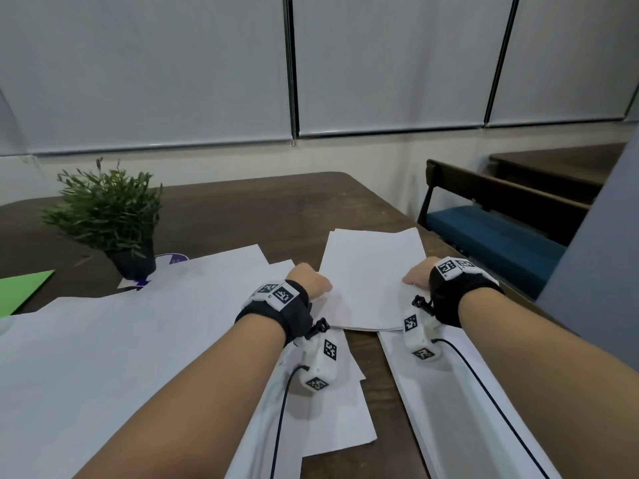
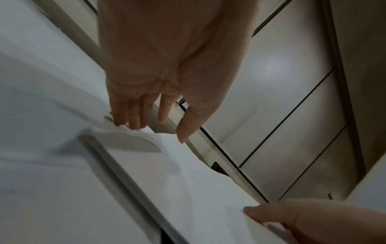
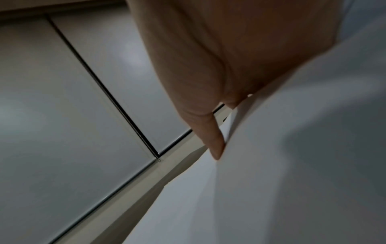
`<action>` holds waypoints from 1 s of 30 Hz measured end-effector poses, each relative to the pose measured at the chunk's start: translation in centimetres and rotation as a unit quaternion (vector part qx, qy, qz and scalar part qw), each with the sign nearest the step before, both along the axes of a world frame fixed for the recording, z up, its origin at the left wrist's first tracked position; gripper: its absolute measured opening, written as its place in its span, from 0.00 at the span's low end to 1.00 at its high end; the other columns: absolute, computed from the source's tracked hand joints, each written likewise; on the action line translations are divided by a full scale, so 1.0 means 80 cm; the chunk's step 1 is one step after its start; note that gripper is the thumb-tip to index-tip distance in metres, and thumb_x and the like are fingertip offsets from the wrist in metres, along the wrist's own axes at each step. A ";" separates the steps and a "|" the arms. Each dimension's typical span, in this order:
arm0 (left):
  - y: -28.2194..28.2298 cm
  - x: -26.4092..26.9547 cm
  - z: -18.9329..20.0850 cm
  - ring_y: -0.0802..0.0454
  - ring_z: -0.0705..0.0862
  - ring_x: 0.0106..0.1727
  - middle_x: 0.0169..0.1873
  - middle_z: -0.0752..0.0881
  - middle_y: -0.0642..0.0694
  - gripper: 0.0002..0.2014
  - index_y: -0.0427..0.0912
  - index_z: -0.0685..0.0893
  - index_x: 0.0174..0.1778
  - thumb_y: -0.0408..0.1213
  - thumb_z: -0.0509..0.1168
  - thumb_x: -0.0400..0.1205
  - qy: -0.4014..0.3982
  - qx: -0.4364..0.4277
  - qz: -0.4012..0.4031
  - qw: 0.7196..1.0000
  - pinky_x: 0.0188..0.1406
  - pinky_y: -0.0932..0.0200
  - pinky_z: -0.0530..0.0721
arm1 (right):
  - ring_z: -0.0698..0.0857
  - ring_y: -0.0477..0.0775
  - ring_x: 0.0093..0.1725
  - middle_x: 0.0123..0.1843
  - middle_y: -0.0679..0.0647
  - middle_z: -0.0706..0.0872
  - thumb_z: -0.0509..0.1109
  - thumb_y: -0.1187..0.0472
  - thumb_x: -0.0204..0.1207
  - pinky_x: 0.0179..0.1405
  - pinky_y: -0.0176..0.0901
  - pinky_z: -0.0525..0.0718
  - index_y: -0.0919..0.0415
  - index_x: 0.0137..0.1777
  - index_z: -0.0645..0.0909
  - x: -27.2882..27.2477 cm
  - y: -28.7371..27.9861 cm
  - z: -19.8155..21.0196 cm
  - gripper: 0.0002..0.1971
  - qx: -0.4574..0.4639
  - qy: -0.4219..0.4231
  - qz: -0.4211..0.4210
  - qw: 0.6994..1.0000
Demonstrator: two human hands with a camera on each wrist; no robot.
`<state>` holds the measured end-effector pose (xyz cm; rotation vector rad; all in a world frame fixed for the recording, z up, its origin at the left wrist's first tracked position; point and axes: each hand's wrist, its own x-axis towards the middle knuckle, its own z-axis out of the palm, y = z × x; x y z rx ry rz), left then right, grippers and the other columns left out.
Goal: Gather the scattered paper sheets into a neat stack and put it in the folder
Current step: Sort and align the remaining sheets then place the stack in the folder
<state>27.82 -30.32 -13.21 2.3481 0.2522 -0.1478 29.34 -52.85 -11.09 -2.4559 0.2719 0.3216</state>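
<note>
Both hands (image 1: 313,280) (image 1: 416,280) pinch the stack (image 1: 371,274) near the tabletop's right edge; I'd square edges gently.

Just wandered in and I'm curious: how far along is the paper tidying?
Early days. A small stack of sheets is already together, held at its edges by the left hand and the right hand. Many loose sheets remain spread over the wooden table. The green folder lies at the far left with nothing visibly in it.
</note>
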 end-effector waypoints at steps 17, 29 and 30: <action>0.048 -0.016 -0.006 0.45 0.79 0.47 0.38 0.77 0.48 0.37 0.41 0.73 0.62 0.67 0.68 0.68 -0.009 -0.230 0.078 0.970 0.56 0.55 0.78 | 0.86 0.54 0.57 0.62 0.52 0.86 0.72 0.67 0.74 0.61 0.57 0.84 0.51 0.69 0.73 -0.035 -0.006 0.028 0.25 0.252 -0.211 0.032 0.944; 0.061 -0.060 0.134 0.52 0.85 0.57 0.53 0.87 0.52 0.09 0.47 0.80 0.58 0.42 0.65 0.83 -0.398 -0.313 0.069 0.859 0.65 0.47 0.81 | 0.82 0.48 0.57 0.55 0.47 0.83 0.68 0.68 0.79 0.62 0.43 0.77 0.54 0.69 0.71 -0.065 0.087 0.096 0.20 0.367 -0.274 0.079 0.886; 0.063 -0.064 0.138 0.53 0.85 0.58 0.53 0.86 0.53 0.10 0.48 0.79 0.59 0.42 0.64 0.84 -0.409 -0.288 0.070 0.863 0.66 0.48 0.80 | 0.83 0.47 0.55 0.55 0.47 0.84 0.69 0.67 0.79 0.60 0.42 0.78 0.54 0.68 0.70 -0.065 0.097 0.099 0.20 0.376 -0.271 0.084 0.882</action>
